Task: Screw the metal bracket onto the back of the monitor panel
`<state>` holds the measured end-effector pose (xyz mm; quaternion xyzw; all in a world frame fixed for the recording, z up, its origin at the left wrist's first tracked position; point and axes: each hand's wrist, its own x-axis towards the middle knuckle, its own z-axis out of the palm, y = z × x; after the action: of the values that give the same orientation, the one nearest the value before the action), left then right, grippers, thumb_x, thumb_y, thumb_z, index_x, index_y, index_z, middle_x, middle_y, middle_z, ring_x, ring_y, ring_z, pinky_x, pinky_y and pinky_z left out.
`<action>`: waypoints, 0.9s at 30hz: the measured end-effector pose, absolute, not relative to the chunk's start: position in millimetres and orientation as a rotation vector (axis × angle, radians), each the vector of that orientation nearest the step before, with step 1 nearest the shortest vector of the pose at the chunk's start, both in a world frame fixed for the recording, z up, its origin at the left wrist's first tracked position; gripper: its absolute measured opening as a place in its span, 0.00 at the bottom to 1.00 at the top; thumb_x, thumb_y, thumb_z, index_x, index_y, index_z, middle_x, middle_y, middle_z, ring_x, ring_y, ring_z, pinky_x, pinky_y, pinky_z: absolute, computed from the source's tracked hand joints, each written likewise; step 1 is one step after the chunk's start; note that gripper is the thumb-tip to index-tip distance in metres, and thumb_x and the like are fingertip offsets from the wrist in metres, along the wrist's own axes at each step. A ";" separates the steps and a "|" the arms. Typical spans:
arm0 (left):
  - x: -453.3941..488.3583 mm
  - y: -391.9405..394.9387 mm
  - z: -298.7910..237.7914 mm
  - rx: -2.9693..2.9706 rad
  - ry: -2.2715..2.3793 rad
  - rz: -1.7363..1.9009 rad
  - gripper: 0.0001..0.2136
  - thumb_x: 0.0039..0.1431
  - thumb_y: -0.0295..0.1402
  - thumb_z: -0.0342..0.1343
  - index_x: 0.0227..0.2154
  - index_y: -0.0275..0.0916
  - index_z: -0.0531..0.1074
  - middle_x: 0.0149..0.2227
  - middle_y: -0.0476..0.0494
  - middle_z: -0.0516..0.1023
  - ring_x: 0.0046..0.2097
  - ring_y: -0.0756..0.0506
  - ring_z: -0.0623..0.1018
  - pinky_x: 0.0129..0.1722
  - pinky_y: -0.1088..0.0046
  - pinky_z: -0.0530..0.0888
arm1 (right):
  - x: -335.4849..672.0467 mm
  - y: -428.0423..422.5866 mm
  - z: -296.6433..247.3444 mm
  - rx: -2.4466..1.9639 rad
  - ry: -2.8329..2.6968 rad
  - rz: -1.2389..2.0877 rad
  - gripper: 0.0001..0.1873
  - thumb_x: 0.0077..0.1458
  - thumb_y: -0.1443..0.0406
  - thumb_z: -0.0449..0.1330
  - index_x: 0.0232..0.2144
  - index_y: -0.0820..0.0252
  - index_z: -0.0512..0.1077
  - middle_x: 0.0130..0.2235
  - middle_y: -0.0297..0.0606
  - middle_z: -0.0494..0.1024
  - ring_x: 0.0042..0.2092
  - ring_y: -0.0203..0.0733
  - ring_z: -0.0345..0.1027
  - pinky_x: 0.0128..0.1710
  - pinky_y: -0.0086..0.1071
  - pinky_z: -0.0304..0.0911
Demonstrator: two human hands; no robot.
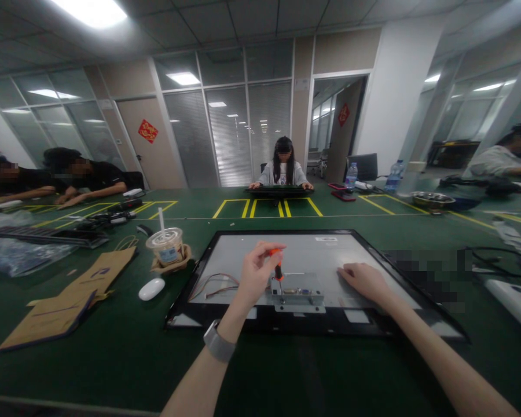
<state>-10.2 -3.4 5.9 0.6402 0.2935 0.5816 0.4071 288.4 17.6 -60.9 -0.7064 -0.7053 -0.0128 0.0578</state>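
Note:
My left hand pinches the handle of an orange and black screwdriver, held upright. Its shaft points down at a metal bracket with a row of connector ports. That bracket sits near the front edge of a display panel, which lies face down with its pale back up and a black frame around it. On the right part of the panel, my right hand rests with loosely bent fingers and nothing visible in it. Thin cables run over the panel left of the bracket.
A white mouse, an iced drink cup and brown paper bags stand or lie to the left. Across the green table a person sits behind another dark panel. Black cables and a white device lie right.

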 end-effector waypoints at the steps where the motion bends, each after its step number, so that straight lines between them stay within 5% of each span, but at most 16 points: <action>1: -10.1 -3.1 5.7 1.615 0.737 1.480 0.08 0.54 0.34 0.59 0.35 0.37 0.78 0.32 0.46 0.72 0.34 0.50 0.72 0.39 0.73 0.70 | 288.6 18.0 -61.3 -2.138 -2.139 -0.045 0.23 0.61 0.56 0.45 0.25 0.57 0.74 0.30 0.43 0.79 0.34 0.46 0.72 0.29 0.32 0.52; 5: -10.0 -2.4 6.2 1.595 0.738 1.490 0.07 0.54 0.33 0.59 0.34 0.37 0.77 0.29 0.49 0.69 0.31 0.51 0.70 0.36 0.75 0.69 | 288.9 18.4 -61.6 -2.163 -2.142 -0.048 0.23 0.61 0.56 0.44 0.26 0.57 0.75 0.30 0.44 0.80 0.35 0.46 0.72 0.29 0.32 0.52; 13: -12.1 -4.9 9.3 1.589 0.694 1.371 0.13 0.61 0.35 0.51 0.44 0.37 0.73 0.39 0.41 0.77 0.41 0.47 0.73 0.42 0.72 0.70 | 288.7 17.4 -60.6 -2.157 -2.131 -0.043 0.23 0.61 0.56 0.45 0.26 0.58 0.74 0.31 0.45 0.80 0.35 0.46 0.72 0.29 0.32 0.51; 21: -5.5 -8.0 7.5 1.690 0.691 1.422 0.10 0.56 0.37 0.57 0.37 0.39 0.77 0.37 0.45 0.70 0.34 0.50 0.70 0.36 0.73 0.70 | 291.3 20.0 -64.9 -2.144 -2.142 -0.051 0.23 0.61 0.55 0.45 0.25 0.57 0.74 0.30 0.44 0.79 0.34 0.46 0.72 0.28 0.32 0.50; 27: -9.6 -7.0 9.0 1.657 0.693 1.394 0.14 0.62 0.37 0.50 0.45 0.38 0.73 0.33 0.44 0.72 0.37 0.48 0.73 0.39 0.73 0.70 | 292.1 19.8 -66.4 -2.135 -2.138 -0.062 0.23 0.61 0.55 0.44 0.25 0.57 0.74 0.30 0.43 0.79 0.34 0.46 0.72 0.28 0.32 0.50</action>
<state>-9.6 -7.0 9.0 0.6611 0.2767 0.5563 0.4205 292.1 19.8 -66.4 -0.7052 -0.7062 -0.0204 0.0596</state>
